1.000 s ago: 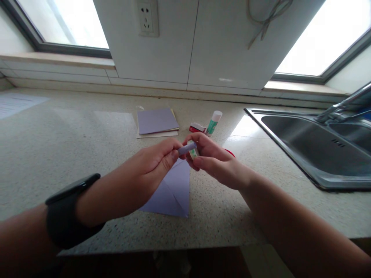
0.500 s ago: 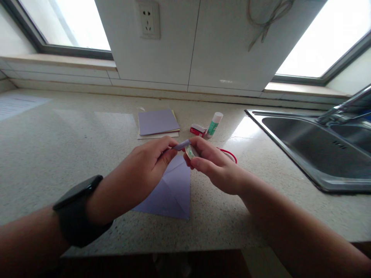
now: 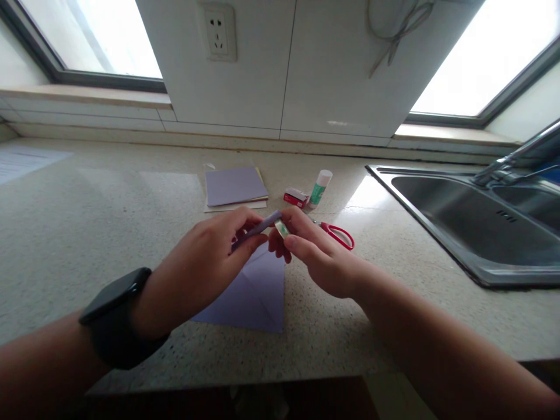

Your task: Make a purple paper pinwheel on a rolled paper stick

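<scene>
Centrally, above the worktop: left hand pinches a lilac strip; right hand pinches a glue stick, tip at the strip's end. Folded sheet lies flat beneath both hands, near the front edge. Scissors just right of the right hand; sink rim further right. Open room left of the hands. Behind: paper stack, red box, second glue stick. Tiled wall, socket, two windows.

two glue sticks, one pair of scissors, one small red box, one paper stack.
</scene>
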The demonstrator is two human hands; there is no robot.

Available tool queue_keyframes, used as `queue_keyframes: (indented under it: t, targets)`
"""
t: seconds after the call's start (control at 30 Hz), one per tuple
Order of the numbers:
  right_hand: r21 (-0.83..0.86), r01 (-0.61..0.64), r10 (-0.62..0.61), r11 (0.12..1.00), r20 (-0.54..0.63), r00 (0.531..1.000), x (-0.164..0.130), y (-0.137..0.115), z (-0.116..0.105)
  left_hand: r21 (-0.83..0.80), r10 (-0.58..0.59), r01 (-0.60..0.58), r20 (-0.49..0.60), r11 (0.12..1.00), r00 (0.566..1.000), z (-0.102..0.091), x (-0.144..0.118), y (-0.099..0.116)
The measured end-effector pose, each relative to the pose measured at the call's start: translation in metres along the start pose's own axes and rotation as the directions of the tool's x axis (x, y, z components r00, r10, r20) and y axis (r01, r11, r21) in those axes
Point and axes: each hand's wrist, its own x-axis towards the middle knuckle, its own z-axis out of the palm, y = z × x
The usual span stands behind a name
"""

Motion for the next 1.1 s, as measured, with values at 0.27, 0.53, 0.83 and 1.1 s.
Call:
queue_keyframes:
  t: [0.27,0.53,0.83,1.1]
  targets:
    - [-0.013,0.036,-0.037,0.999,-0.048,0.998,0.0017,-0.0001,-0.0032,-0.354,-0.122,0.147,0.094,0.924,0.988,-0.0018,0.0065,-0.0024]
    - [-0.059,0.05,-0.055,0.997,-0.09,0.994,0.0021,0.0058,-0.0053,-0.465,-0.243,0.287,0.152,0.837,0.958,-0.0024,0.0087,-0.0078]
    - [-0.098,0.111,-0.118,0.989,-0.062,0.991,0.0006,0.003,-0.009,-0.481,-0.247,0.293,0.158,0.826,0.956,-0.0028,0.0081,-0.0034]
    - [-0.051,0.105,-0.108,0.993,-0.061,0.992,0.0,0.006,-0.0073,-0.378,-0.215,0.245,0.12,0.893,0.969,-0.0022,0.0064,-0.0061]
